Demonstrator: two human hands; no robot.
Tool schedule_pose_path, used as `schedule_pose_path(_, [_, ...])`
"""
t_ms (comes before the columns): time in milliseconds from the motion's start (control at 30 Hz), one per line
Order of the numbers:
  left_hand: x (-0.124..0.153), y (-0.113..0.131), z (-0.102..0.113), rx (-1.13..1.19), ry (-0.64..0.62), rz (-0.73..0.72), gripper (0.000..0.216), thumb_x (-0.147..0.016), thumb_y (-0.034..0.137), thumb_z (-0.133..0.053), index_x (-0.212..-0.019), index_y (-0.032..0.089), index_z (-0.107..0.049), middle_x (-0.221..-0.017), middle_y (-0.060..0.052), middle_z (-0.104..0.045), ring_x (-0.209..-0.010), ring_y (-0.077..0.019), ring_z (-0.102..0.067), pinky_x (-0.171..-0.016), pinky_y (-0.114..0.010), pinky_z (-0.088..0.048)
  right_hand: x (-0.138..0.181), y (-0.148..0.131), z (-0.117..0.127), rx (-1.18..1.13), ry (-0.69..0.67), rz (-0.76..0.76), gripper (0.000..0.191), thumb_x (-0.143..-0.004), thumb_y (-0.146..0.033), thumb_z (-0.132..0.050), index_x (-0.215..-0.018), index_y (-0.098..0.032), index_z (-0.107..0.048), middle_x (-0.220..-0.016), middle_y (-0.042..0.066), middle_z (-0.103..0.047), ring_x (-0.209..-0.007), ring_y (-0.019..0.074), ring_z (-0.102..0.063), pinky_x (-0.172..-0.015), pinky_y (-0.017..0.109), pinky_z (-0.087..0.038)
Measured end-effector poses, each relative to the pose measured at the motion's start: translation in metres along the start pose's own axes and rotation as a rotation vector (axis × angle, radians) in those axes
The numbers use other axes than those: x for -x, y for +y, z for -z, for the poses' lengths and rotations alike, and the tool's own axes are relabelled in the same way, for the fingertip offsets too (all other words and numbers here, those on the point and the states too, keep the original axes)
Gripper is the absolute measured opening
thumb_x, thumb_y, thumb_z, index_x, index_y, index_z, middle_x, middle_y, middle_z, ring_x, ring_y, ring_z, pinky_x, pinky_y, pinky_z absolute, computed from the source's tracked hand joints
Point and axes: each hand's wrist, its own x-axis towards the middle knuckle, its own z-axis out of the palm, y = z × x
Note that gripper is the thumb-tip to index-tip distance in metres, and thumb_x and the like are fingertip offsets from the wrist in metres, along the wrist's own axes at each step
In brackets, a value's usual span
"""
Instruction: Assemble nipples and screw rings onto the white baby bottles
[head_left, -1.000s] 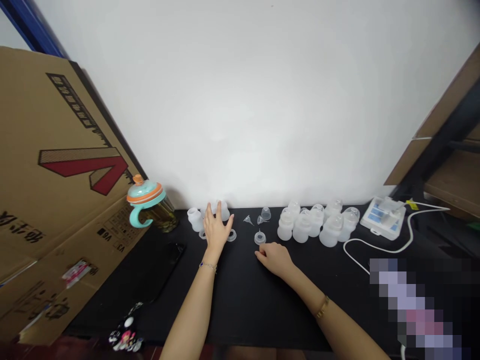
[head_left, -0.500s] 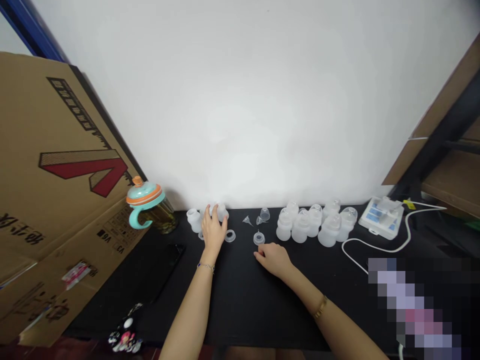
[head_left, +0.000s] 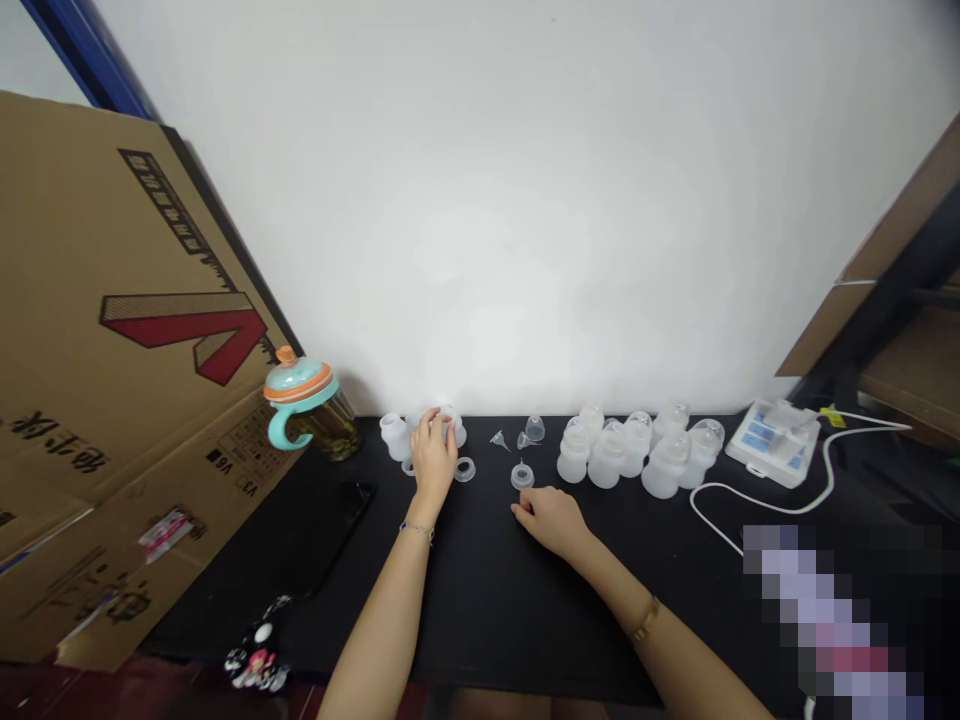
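My left hand [head_left: 433,455] has its fingers bent around the top of a milky white baby bottle [head_left: 458,428] near the wall, partly hiding it. An open-necked bottle body [head_left: 394,437] stands to its left, with another behind the fingers. Right of the wrist lies a clear collar ring [head_left: 465,470]; a second ring is partly covered by the hand. My right hand [head_left: 553,520] rests on the table in a loose fist, apparently holding nothing. Just beyond it sits a collar with a nipple [head_left: 522,475]. Farther back are a small clear nipple piece [head_left: 500,440] and a domed cap [head_left: 535,428].
Several capped baby bottles [head_left: 611,455] stand in a group at right, before a white case [head_left: 776,445] and a white cable [head_left: 806,505]. At left are a teal-lidded jug [head_left: 311,410], a black phone-like slab [head_left: 330,540], a charm keychain [head_left: 257,660] and a large cardboard box [head_left: 90,360].
The fingers of my left hand have drawn together from a spread pose around the bottle. My right hand stays in place. The whole view has shifted slightly.
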Motion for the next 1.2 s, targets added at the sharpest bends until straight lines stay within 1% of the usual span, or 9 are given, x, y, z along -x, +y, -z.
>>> schedule_pose_path(133, [-0.001, 0.009, 0.005, 0.134, 0.011, 0.001, 0.019, -0.099, 0.033, -0.054, -0.104, 0.020, -0.066, -0.128, -0.016, -0.063, -0.125, -0.0318, -0.058, -0.108, -0.049, -0.043, 0.000, -0.001, 0.000, -0.003, 0.000, -0.004, 0.025, -0.098, -0.037, -0.058, -0.082, -0.022, -0.069, -0.088, 0.005, -0.075, -0.086, 0.0213, -0.069, -0.063, 0.027, -0.031])
schedule_pose_path(233, [-0.004, 0.011, 0.006, 0.308, 0.031, 0.076, 0.018, -0.097, 0.036, -0.058, -0.101, 0.021, -0.066, -0.127, -0.014, -0.062, -0.125, -0.0287, -0.058, -0.106, -0.045, -0.046, 0.000, -0.002, 0.002, -0.005, -0.011, -0.013, 0.025, -0.098, -0.037, -0.058, -0.082, -0.022, -0.070, -0.088, 0.005, -0.074, -0.086, 0.0213, -0.069, -0.063, 0.027, -0.032])
schedule_pose_path(400, [-0.008, 0.005, -0.003, 0.785, 0.006, 0.408, 0.026, -0.081, 0.042, -0.074, -0.092, 0.020, -0.067, -0.131, -0.012, -0.062, -0.110, -0.0246, -0.064, -0.093, -0.037, -0.052, 0.002, -0.004, 0.007, -0.028, -0.017, -0.021, 0.024, -0.097, -0.036, -0.060, -0.081, -0.021, -0.069, -0.087, 0.005, -0.073, -0.085, 0.0206, -0.069, -0.064, 0.027, -0.032])
schedule_pose_path(500, [-0.010, 0.004, -0.006, 1.083, -0.086, 0.647, 0.030, -0.072, 0.039, -0.081, -0.088, 0.018, -0.067, -0.123, -0.010, -0.069, -0.104, -0.0236, -0.067, -0.089, -0.035, -0.053, 0.004, -0.006, 0.009, -0.094, 0.006, 0.001, 0.026, -0.097, -0.037, -0.061, -0.079, -0.020, -0.067, -0.082, 0.003, -0.071, -0.081, 0.0189, -0.066, -0.063, 0.027, -0.032])
schedule_pose_path(567, [-0.011, 0.006, -0.004, 1.206, -0.162, 0.727, 0.028, -0.071, 0.036, -0.082, -0.087, 0.018, -0.068, -0.116, -0.009, -0.072, -0.102, -0.0232, -0.069, -0.087, -0.034, -0.053, 0.004, -0.008, 0.009, -0.220, 0.019, 0.030, 0.027, -0.096, -0.040, -0.063, -0.079, -0.020, -0.066, -0.074, 0.001, -0.067, -0.074, 0.0164, -0.063, -0.062, 0.026, -0.033])
schedule_pose_path(700, [-0.011, 0.012, 0.003, 1.306, -0.295, 0.744, 0.025, -0.075, 0.034, -0.079, -0.091, 0.018, -0.069, -0.114, -0.010, -0.074, -0.100, -0.0245, -0.071, -0.082, -0.035, -0.056, 0.001, -0.010, 0.004, -0.725, -0.055, 0.077, 0.027, -0.090, -0.048, -0.068, -0.094, -0.022, -0.067, -0.071, -0.004, -0.061, -0.057, 0.0101, -0.055, -0.054, 0.022, -0.038])
schedule_pose_path(833, [-0.009, 0.015, 0.003, 1.273, -0.370, 0.700, 0.027, -0.079, 0.037, -0.073, -0.096, 0.017, -0.069, -0.119, -0.013, -0.073, -0.104, -0.0283, -0.070, -0.081, -0.038, -0.058, -0.008, -0.009, -0.003, -1.145, -0.175, 0.031, 0.047, -0.085, -0.062, -0.066, -0.106, -0.020, -0.064, -0.086, -0.001, -0.066, -0.045, 0.0066, -0.052, -0.039, 0.020, -0.036])
schedule_pose_path(933, [-0.008, 0.017, 0.001, 1.259, -0.402, 0.692, 0.027, -0.080, 0.038, -0.072, -0.096, 0.017, -0.068, -0.121, -0.013, -0.073, -0.105, -0.0282, -0.070, -0.081, -0.038, -0.058, -0.012, -0.008, -0.004, -1.247, -0.170, -0.020, 0.049, -0.081, -0.062, -0.069, -0.102, -0.018, -0.064, -0.094, 0.003, -0.070, -0.046, 0.0056, -0.055, -0.037, 0.017, -0.037])
schedule_pose_path(1200, [-0.005, 0.020, -0.002, 1.317, -0.397, 0.759, 0.027, -0.075, 0.036, -0.077, -0.093, 0.018, -0.069, -0.120, -0.012, -0.073, -0.103, -0.0253, -0.071, -0.082, -0.035, -0.057, -0.007, -0.010, 0.004, -1.463, -0.240, -0.106, 0.037, -0.089, -0.052, -0.068, -0.102, -0.017, -0.067, -0.099, 0.007, -0.074, -0.049, 0.0062, -0.060, -0.039, 0.015, -0.041])
